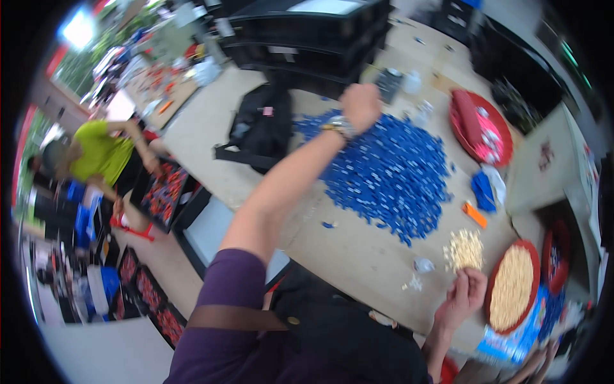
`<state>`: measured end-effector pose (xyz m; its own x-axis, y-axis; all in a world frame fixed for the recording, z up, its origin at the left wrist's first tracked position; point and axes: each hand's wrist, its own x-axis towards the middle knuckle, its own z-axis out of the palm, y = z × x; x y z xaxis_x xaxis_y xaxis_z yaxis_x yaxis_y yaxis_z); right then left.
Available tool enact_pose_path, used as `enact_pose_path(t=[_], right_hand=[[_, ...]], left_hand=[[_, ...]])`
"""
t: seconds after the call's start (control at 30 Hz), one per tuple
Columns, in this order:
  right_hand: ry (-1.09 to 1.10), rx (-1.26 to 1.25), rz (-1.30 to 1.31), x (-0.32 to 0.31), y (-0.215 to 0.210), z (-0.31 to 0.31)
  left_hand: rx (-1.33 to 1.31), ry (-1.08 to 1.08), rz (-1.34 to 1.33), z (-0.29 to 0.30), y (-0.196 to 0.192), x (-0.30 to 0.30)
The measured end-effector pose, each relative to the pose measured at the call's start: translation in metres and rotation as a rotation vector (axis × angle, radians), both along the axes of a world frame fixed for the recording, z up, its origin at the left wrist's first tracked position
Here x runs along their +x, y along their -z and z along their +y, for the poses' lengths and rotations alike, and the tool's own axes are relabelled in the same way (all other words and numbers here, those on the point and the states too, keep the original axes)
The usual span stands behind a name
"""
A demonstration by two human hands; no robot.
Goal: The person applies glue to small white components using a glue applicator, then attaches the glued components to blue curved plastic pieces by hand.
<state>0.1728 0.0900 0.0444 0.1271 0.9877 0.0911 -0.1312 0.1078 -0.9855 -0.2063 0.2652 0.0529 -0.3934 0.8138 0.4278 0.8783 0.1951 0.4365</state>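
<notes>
The left hand [361, 105] is stretched far out over the tabletop [358, 249], closed into a loose fist at the far edge of a wide heap of small blue parts [390, 173]; whether it has any of them inside the fist cannot be told, since the fingers curl away from the camera. A watch [339, 127] sits on that wrist, and the arm runs back to a purple sleeve [224, 307] at the near edge. The right hand [462, 296] is near, at the right, fingers drawn together and touching the near edge of a small pile of pale parts [465, 249] lying loose on the tabletop; it looks pinched shut, though what it grips is too small to make out. Just right of that hand stands a red bowl [491, 291] filled with more pale parts. An orange piece [474, 214] lies between the blue heap and the pale pile, with a blue cloth [483, 191] just beyond it. Farther right and far, a red tray [505, 137] holds pink and red packets. A black bag [262, 125] rests on the tabletop left of the blue heap, and black crates [307, 35] are stacked at the far side. Well to the left, beyond the tabletop, another person in a yellow-green shirt [96, 153] bends over a black crate of red parts [163, 192].
</notes>
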Motion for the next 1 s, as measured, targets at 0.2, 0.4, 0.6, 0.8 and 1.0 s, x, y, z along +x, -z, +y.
enact_pose_path(t=[0.2, 0.4, 0.6, 0.8, 1.0], right_hand=[[-0.054, 0.025, -0.049, 0.023, 0.022, 0.004], [-0.035, 0.011, -0.050, 0.002, -0.004, 0.002], [-0.037, 0.091, -0.062, 0.002, -0.001, 0.002], [0.051, 0.052, -0.233, 0.020, 0.007, -0.012], [0.025, 0.025, -0.102, 0.017, 0.003, -0.019]], left_hand=[[-0.074, -0.083, -0.039, 0.042, 0.023, -0.009], [-0.160, 0.045, 0.046, 0.021, 0.017, -0.008], [-0.364, 0.240, -0.027, -0.025, 0.017, 0.012], [-0.316, 0.456, -0.094, -0.054, 0.004, 0.030], [-0.208, 0.375, 0.122, -0.065, 0.026, -0.002]])
